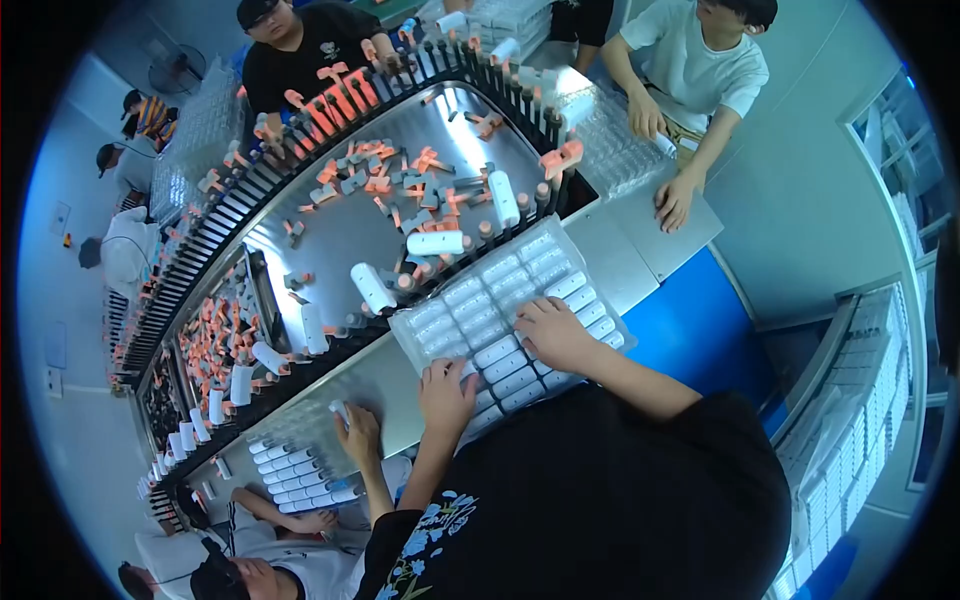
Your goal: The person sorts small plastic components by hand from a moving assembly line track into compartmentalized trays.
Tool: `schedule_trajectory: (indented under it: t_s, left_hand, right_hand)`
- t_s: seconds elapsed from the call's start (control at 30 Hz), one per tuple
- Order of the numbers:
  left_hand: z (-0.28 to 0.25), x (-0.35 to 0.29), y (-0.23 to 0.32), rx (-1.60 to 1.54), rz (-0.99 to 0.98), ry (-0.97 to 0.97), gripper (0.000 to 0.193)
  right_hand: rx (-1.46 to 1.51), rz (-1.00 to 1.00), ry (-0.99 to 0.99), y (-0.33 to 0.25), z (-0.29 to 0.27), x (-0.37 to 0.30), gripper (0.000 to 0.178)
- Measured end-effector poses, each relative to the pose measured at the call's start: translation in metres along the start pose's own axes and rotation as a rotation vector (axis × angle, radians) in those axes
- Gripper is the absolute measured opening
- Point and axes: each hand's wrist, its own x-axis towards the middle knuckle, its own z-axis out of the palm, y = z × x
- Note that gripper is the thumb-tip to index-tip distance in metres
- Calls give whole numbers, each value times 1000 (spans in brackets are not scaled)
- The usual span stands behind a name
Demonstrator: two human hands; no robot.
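Observation:
In front of me lies a clear plastic tray (420, 328) with rows of pockets. White rounded oblong casings (513, 382) fill its nearer rows, while several farther pockets hold none. My left hand (447, 396) is at the tray's left edge, fingers bent around a white casing (467, 370), mostly hidden by the fingers. Over the middle of the tray rests my right hand (552, 335), its fingers apart and touching the tops of casings and pocket edges; nothing shows gripped in it.
Beyond the tray, a moving-line style rack of black posts (350, 335) carries white casings around a metal table (345, 235) with orange and grey parts (375, 175). A co-worker's hand (358, 432) is close on my left. Another person's hand (678, 200) rests at the right.

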Motion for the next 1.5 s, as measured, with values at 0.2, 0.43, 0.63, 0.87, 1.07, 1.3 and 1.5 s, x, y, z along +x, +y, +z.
schedule_trajectory:
  t_s: [0.2, 0.43, 0.63, 0.87, 1.07, 1.3, 1.5]
  left_hand:
    - [-53, 38, 36, -611, -122, 293, 30]
    - [-105, 198, 108, -308, 553, 179, 47]
    - [-83, 259, 80, -63, 89, -179, 48]
    - [-93, 226, 69, 90, -133, -185, 51]
    - [-88, 185, 32, 177, -117, 165, 66]
    - [-25, 70, 59, -73, 171, 96, 34]
    - [22, 43, 69, -92, 112, 35, 28]
  right_hand:
    - [604, 476, 267, 11, -55, -30, 27]
    - [1097, 478, 328, 58, -77, -40, 31]
    - [708, 434, 622, 114, -121, 17, 36]
    - [153, 579, 426, 145, -133, 148, 42]
    - [42, 491, 175, 111, -105, 161, 56]
    - [226, 270, 496, 86, -58, 49, 31]
    - [-2, 162, 64, 92, -27, -13, 30]
